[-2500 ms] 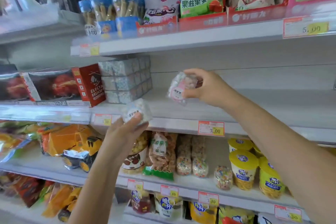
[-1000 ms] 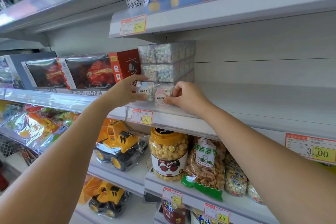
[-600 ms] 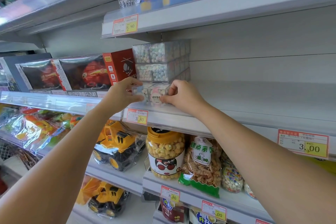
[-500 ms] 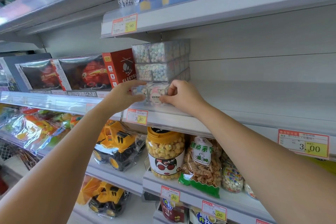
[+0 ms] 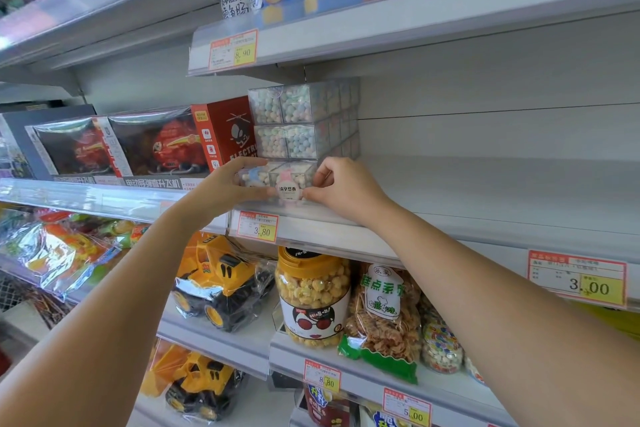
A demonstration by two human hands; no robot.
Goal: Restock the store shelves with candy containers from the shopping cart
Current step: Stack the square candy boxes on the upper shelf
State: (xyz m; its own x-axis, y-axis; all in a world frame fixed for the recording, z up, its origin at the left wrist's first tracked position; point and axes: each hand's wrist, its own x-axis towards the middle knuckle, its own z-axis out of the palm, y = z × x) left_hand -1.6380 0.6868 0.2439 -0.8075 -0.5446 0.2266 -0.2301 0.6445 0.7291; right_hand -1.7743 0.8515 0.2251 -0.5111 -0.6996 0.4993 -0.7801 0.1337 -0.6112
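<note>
Left hand, right hand round containers (bottom row)

Candy containers: clear hard plastic, glossy. Shelf: smooth matt grey-white, painted metal look. Price tags: paper behind clear strip. Toy trucks: crinkled glossy film wrap. Popcorn jar: clear plastic.

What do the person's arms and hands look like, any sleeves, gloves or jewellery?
The left arm and right arm are bare all the way to the frame edge, with no sleeve in view. The left hand and right hand wear no gloves, and no watch, bracelet or ring shows on them.
</note>
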